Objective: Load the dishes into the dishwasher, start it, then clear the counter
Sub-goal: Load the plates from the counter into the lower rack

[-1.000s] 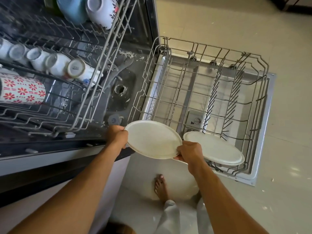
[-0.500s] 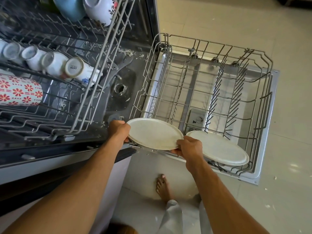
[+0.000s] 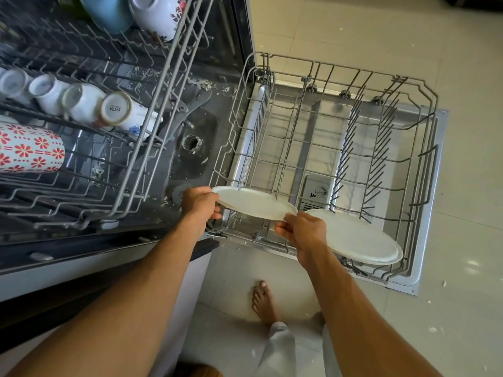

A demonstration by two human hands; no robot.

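The lower rack (image 3: 313,148) sits pulled out over the open door (image 3: 413,278), with the upper rack (image 3: 89,186) at its nine o'clock. The first plate (image 3: 353,238) lies in the lower rack's near corner, about five o'clock. The second plate (image 3: 253,204) hangs over the near rim at seven, with the left hand (image 3: 200,204) on its left edge and the right hand (image 3: 302,229) on its right. Cups (image 3: 81,104) lie in a row in the upper rack — bowls (image 3: 155,14) behind them, toward twelve.

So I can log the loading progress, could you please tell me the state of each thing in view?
Dishwasher door: open, lying flat.
Lower rack: pulled out over the door.
Upper rack: pulled out.
Held plate: gripped at opposite rims by left hand and right hand, over the lower rack's near-left corner.
Second plate: resting tilted in the lower rack's near-right corner.
Red-flowered mug: on its side in the upper rack.
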